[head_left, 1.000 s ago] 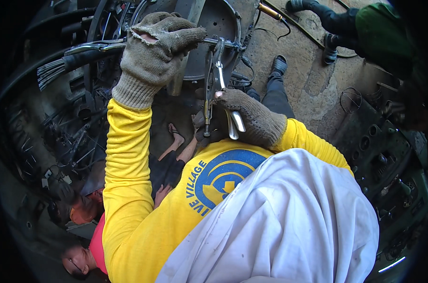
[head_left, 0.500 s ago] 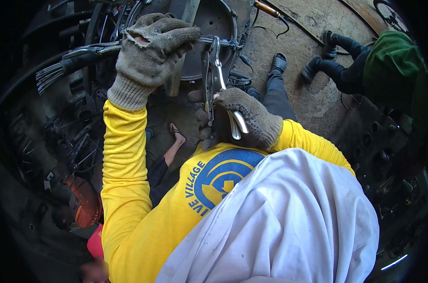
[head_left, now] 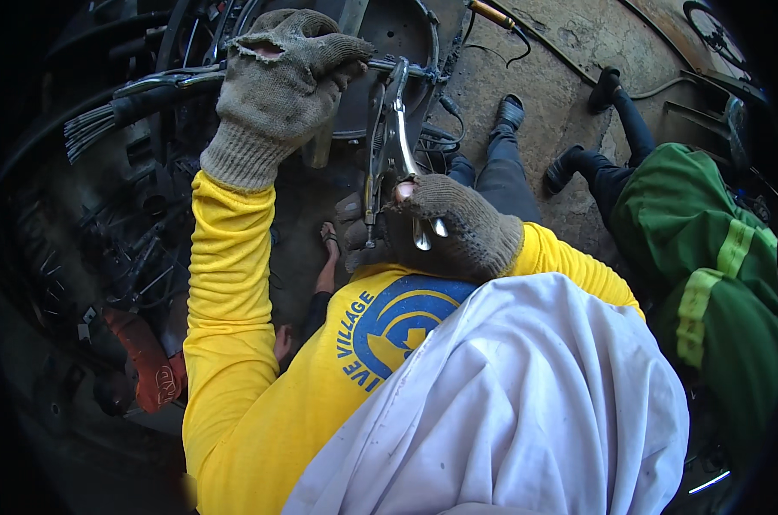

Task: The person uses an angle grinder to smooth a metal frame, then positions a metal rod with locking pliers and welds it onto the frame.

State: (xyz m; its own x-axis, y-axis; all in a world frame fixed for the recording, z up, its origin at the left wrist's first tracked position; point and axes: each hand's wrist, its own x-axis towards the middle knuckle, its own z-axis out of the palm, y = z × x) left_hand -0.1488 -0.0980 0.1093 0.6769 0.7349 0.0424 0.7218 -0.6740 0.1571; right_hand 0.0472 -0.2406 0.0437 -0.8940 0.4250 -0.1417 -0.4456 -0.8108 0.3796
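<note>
A worn grey glove with a torn hole covers my left hand. Its fingers are closed around a thin metal rod, which comes out at the fingertips; most of the grip is hidden. Another pair of pliers extends left from this hand, above a bundle of thin grey rods. My gloved right hand grips locking pliers by the handles, thumb on the shiny lever and fingertips around the other handle. The jaws are up at the rod, but whether they clamp it is unclear.
Behind the rod lies a round dark metal pan, with a flat bar nearby. Dark metal parts fill the left. A person in green is at right, another in a red-orange sleeve at lower left. An orange-handled tool trails a cable.
The pliers and both my hands have shifted slightly. At right, the person in green has moved left and nearer. At lower left, the bare foot has moved right and a pink-red cap has left view.
</note>
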